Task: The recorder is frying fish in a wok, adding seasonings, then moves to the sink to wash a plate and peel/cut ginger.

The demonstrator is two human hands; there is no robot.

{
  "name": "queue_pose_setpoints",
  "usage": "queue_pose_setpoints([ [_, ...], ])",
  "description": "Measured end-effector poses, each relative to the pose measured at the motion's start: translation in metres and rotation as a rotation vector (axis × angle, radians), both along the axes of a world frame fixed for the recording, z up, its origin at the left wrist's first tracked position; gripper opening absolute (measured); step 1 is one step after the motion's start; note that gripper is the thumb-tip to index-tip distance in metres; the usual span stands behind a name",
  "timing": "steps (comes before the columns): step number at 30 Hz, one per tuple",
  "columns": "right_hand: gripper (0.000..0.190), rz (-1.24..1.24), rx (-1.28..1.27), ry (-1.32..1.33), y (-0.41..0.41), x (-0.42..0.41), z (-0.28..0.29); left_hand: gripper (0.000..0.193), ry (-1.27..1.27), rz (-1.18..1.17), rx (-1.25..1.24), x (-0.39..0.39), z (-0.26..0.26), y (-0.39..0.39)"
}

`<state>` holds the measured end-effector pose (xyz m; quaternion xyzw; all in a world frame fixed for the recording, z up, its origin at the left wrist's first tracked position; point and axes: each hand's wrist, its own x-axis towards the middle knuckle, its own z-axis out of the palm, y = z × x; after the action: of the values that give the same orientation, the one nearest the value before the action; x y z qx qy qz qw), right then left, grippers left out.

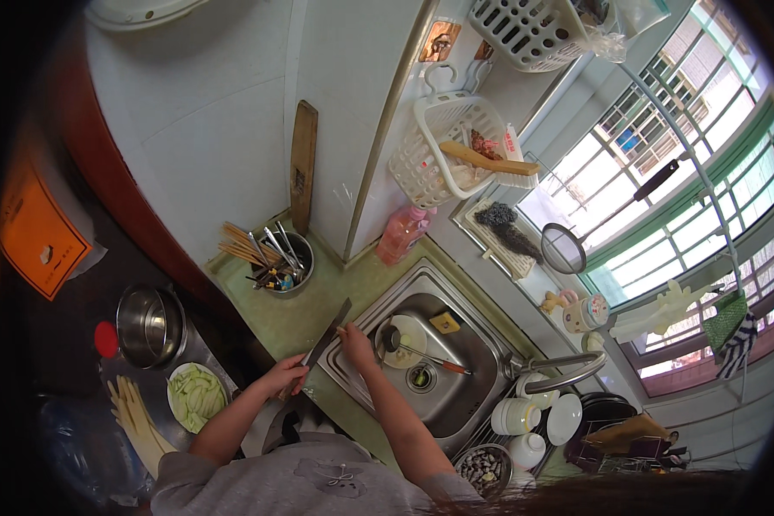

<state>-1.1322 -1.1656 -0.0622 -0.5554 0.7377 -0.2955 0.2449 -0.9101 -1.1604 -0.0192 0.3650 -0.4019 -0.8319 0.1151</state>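
My left hand (287, 375) is closed on the handle end of a long dark-bladed knife (326, 332), near the front edge of the green counter. At the rim of the steel sink (477, 403), my right hand (356, 345) has its fingertips pinched close beside the blade; whether they hold the knife or a small thing is not plain. The blade points up toward the back of the counter. Inside the sink are a plate (407, 358), a ladle with an orange-ended handle (451, 366) and a yellow sponge (445, 322).
A steel pot of chopsticks and cutlery (303, 274) stands at the counter's back corner beside pink soap (403, 235). At left are a bowl of sliced green vegetable (197, 396), rubber gloves (138, 422) and a steel pot (147, 329). Bowls (515, 416) stand right of the sink.
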Motion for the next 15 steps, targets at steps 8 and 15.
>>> queue_pose_setpoints([
  [8,0.019,0.061,-0.154,0.015,-0.001,-0.003,0.001,0.048,0.028,0.013,0.028,0.001,-0.009,0.002],
  [15,0.026,-0.254,-0.222,-0.827,0.005,0.000,-0.001,0.050,0.040,0.036,0.033,-0.001,-0.010,0.005],
])
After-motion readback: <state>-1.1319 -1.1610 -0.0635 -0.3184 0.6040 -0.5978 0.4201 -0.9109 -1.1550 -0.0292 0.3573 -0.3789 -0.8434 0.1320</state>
